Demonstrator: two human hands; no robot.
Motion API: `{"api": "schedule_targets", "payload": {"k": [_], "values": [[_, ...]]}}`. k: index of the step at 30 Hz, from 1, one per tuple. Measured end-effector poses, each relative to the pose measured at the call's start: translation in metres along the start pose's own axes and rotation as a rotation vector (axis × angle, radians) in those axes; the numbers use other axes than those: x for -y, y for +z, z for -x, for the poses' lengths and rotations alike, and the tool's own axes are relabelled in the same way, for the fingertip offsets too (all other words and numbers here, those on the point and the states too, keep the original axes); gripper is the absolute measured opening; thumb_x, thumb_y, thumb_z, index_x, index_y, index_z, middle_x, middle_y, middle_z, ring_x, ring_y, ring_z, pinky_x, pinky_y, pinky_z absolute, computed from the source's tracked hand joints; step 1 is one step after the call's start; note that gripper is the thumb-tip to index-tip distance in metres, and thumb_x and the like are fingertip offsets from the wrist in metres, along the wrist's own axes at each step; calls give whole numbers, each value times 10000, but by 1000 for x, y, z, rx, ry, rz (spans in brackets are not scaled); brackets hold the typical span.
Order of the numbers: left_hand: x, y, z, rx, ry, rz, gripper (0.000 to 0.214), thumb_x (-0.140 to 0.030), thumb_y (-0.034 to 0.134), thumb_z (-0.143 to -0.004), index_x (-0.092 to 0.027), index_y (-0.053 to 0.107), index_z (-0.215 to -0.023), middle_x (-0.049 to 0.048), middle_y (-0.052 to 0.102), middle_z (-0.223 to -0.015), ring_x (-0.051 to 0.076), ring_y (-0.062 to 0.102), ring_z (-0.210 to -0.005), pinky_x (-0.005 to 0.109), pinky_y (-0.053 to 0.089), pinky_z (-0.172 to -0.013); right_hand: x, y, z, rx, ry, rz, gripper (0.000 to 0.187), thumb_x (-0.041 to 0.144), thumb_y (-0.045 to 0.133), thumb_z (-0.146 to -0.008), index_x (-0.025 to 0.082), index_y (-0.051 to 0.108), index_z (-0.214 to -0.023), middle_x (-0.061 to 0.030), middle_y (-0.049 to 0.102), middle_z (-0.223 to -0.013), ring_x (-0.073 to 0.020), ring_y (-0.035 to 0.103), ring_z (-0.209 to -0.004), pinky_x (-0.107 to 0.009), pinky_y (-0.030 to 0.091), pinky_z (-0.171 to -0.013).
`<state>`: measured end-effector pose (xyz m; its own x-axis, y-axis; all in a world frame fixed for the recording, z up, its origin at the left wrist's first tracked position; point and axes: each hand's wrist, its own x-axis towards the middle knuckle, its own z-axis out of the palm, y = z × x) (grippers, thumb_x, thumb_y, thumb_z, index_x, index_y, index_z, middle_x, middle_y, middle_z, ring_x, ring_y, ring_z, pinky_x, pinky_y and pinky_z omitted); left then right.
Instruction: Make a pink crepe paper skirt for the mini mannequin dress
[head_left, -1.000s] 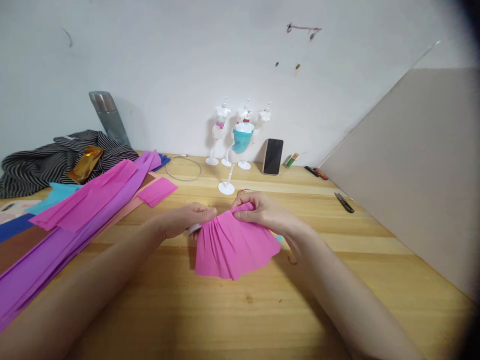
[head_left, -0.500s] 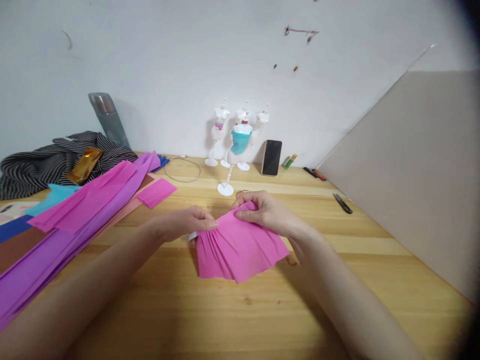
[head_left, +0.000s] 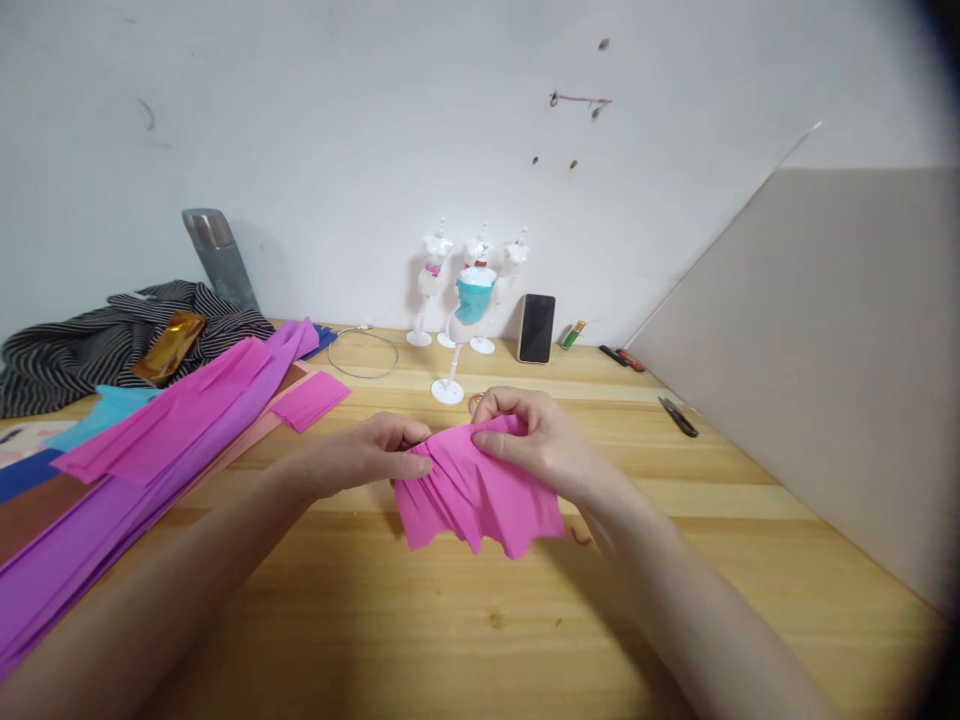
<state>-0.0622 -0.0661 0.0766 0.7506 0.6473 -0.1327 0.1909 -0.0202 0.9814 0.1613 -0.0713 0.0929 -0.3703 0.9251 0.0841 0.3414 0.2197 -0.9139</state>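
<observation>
A piece of pink crepe paper (head_left: 480,495) hangs above the table between my hands, its top edge gathered into folds. My left hand (head_left: 379,450) pinches the gathered left end between thumb and fingers. With thumb and forefinger, my right hand (head_left: 525,435) grips the top edge further right. Just beyond the paper stands a small white doll mannequin (head_left: 448,390) wrapped in turquoise paper (head_left: 474,298) at the chest. Several more mannequins (head_left: 425,290) stand behind it near the wall. Part of a small round item (head_left: 475,401) shows behind my right hand.
Long purple crepe paper (head_left: 161,470), pink pieces (head_left: 311,400) and a striped cloth (head_left: 82,335) lie at left, near a flask (head_left: 221,260). A phone (head_left: 536,328) leans on the wall. Black-handled snips (head_left: 679,416) lie at right. A cable (head_left: 364,352) is coiled at the back.
The pink paper is bunched more tightly, and its lower edge has drawn up and become wavier. My hands still pinch its top edge. The view has tilted up slightly.
</observation>
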Motion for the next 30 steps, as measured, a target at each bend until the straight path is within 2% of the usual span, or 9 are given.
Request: {"api": "schedule_targets", "payload": {"k": [5, 9, 12, 15, 19, 25, 30], "values": [[-4, 4, -1, -7, 6, -94, 210, -319, 567, -816, -123, 634, -851, 8, 558, -771, 132, 506, -727, 246, 400, -670, 3, 5, 0, -22, -5, -24, 99, 244, 565, -699, 161, 584, -751, -11, 575, -712, -127, 494, -619, -258, 380, -567], [1, 5, -4, -25, 32, -146, 213, -331, 537, -824, -133, 615, -823, -2, 519, -726, 127, 481, -685, 240, 389, -618, 4, 9, 2, -6, -70, 74, 180, 335, 620, -724, 160, 601, -764, -28, 595, -737, -148, 513, -676, -274, 397, -608], [9, 5, -8, -78, 62, -227, 195, -317, 522, -826, -136, 584, -789, -23, 443, -682, 106, 419, -641, 226, 339, -571, 0, 13, 2, 4, -71, 178, 201, 345, 669, -699, 167, 587, -741, 0, 543, -665, -134, 469, -641, -257, 364, -575], [12, 7, -10, -118, 71, -293, 181, -301, 509, -828, -138, 546, -758, -36, 394, -667, 92, 372, -623, 221, 286, -546, -4, 16, 0, 2, -71, 227, 162, 302, 639, -702, 174, 541, -687, 26, 470, -613, -115, 419, -592, -249, 331, -542], [10, 12, -11, -168, 80, -396, 184, -280, 501, -819, -147, 487, -693, -48, 347, -633, 82, 326, -590, 227, 246, -523, -7, 19, -1, 58, -55, 203, 125, 248, 570, -711, 173, 513, -629, 27, 458, -592, -105, 417, -561, -249, 333, -527], [10, 16, -12, -252, 125, -538, 235, -246, 502, -808, -168, 391, -616, -63, 326, -581, 72, 303, -545, 231, 222, -507, -6, 23, 2, 104, -8, 154, 105, 251, 543, -711, 159, 557, -664, 18, 476, -600, -108, 428, -557, -246, 340, -506], [10, 17, -13, -262, 158, -586, 221, -237, 490, -809, -169, 391, -623, -62, 348, -595, 72, 312, -547, 233, 225, -511, -7, 25, 1, 65, 18, 167, 90, 254, 557, -691, 169, 544, -664, 22, 483, -585, -107, 441, -535, -243, 345, -493]]}}
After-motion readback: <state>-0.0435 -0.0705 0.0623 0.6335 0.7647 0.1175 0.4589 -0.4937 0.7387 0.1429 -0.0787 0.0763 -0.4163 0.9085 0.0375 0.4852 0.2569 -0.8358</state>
